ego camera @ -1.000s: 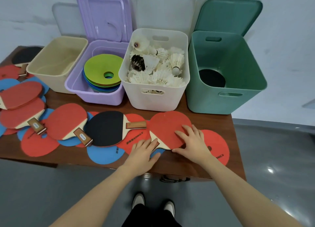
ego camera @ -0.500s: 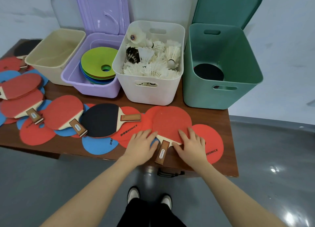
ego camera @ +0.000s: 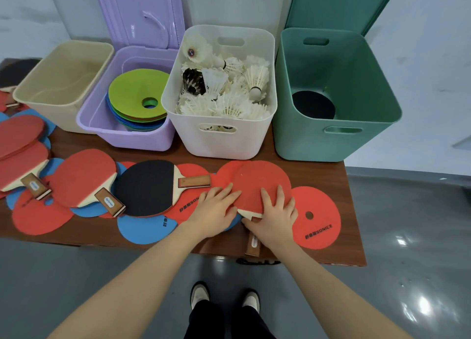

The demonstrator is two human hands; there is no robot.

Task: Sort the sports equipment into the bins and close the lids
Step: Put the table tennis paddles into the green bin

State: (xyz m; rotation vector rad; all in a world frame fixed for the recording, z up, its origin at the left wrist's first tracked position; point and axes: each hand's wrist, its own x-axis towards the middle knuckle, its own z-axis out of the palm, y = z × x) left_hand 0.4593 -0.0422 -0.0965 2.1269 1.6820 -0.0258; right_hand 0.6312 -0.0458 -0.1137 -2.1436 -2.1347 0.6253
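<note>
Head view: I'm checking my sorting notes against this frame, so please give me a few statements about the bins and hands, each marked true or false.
1. The white bin holds shuttlecocks. True.
2. The green bin is full of flat discs. False: only one dark round thing shows at its bottom; the stacked discs lie in the purple bin.
3. The right hand rests on the red paddle near the table's front edge. True.
4. The left hand grips the black paddle. False: its fingers lie flat beside the red paddle, clear of the black one.
5. The beige bin has its lid shut. False: it stands open.
</note>
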